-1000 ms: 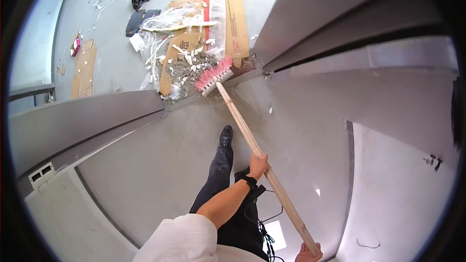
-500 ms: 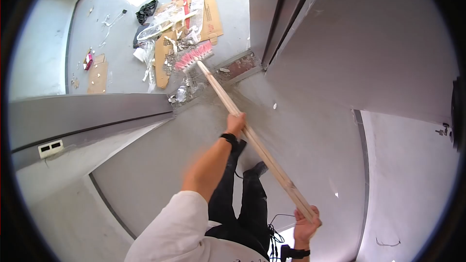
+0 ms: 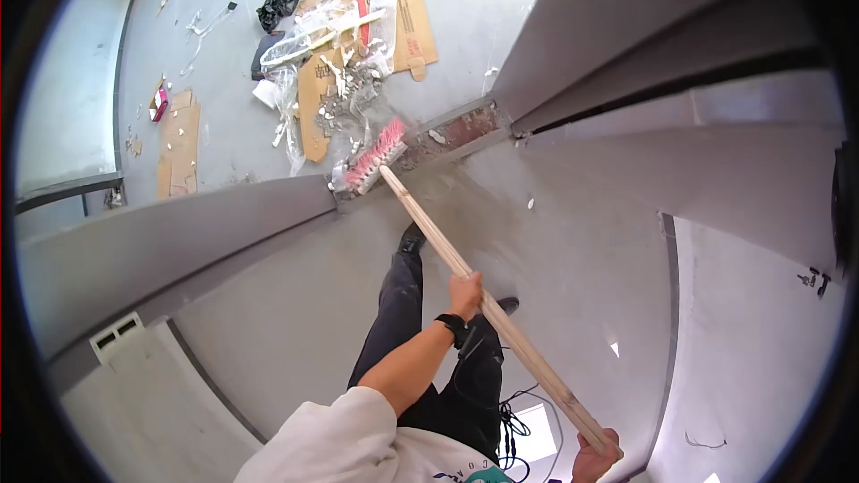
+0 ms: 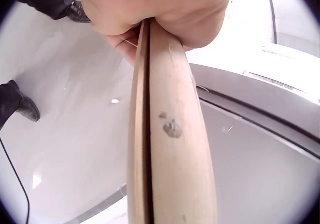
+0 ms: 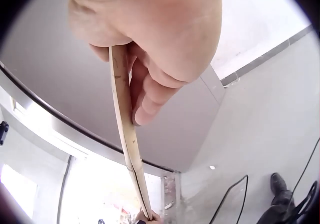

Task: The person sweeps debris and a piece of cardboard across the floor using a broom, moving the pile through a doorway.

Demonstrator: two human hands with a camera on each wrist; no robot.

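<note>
A push broom slants across the head view, its pale wooden handle (image 3: 523, 349) running from lower right up to a head of pink and white bristles (image 3: 376, 159). The bristles are at the left part of the dirty doorway strip, beside grey rubble (image 3: 353, 107). My left hand (image 3: 465, 295) grips the handle around its middle. Lower right, near the handle's end, my right hand (image 3: 597, 456) holds it with curled fingers (image 5: 150, 96). In the left wrist view a dark lengthwise gap divides the handle (image 4: 180, 159).
Beyond the doorway lie flattened cardboard (image 3: 413, 31), clear plastic wrap (image 3: 286, 103), a black bag (image 3: 279, 5) and a small pink box (image 3: 159, 104). Grey panels flank the opening, left (image 3: 224, 224) and right (image 3: 617, 45). Black cables (image 3: 510, 434) hang by my legs.
The broom head first moved forward over the rubble, then came back toward me to the doorway's left part. My left foot stepped back, then forward again. Both hands kept their hold.
</note>
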